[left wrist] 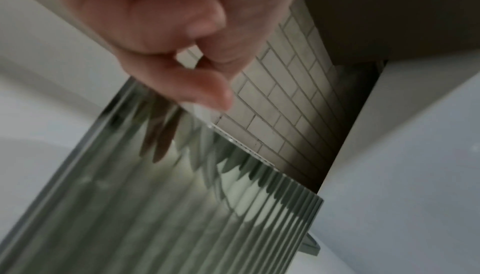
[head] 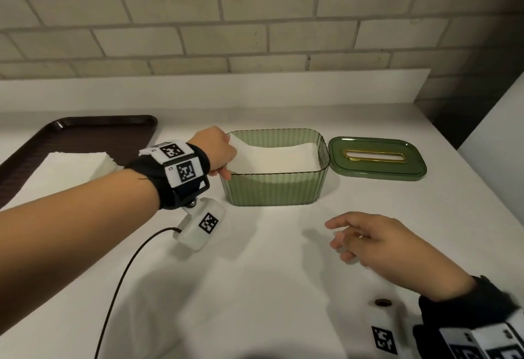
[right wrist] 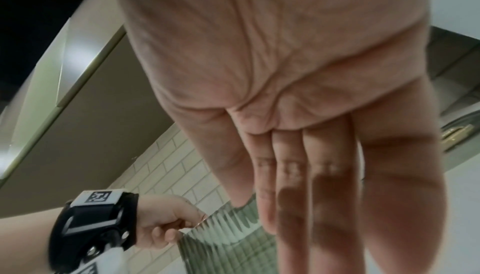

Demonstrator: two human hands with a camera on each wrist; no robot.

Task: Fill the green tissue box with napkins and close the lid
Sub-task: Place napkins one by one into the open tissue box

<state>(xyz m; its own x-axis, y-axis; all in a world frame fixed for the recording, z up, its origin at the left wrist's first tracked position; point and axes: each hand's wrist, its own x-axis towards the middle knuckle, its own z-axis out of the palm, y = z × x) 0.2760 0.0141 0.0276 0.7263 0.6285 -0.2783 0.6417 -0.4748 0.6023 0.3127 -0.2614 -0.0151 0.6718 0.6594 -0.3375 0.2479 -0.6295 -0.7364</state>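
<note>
The green ribbed tissue box (head: 275, 191) stands open in the middle of the white counter, with white napkins (head: 280, 157) lying inside it. My left hand (head: 226, 163) is at the box's left end; its curled fingers and thumb pinch the raised left edge of the napkins (left wrist: 203, 111) just above the box wall (left wrist: 182, 206). The green lid (head: 377, 171), with a gold-rimmed slot, lies flat on the counter right of the box. My right hand (head: 340, 236) hovers over the counter in front of the box, fingers (right wrist: 291, 186) straight and holding nothing.
A dark brown tray (head: 85, 129) lies at the left with a stack of white napkins (head: 71, 168) on it. A brick wall (head: 255, 18) rises behind the counter's raised back edge. A white panel (head: 499, 132) borders the right side.
</note>
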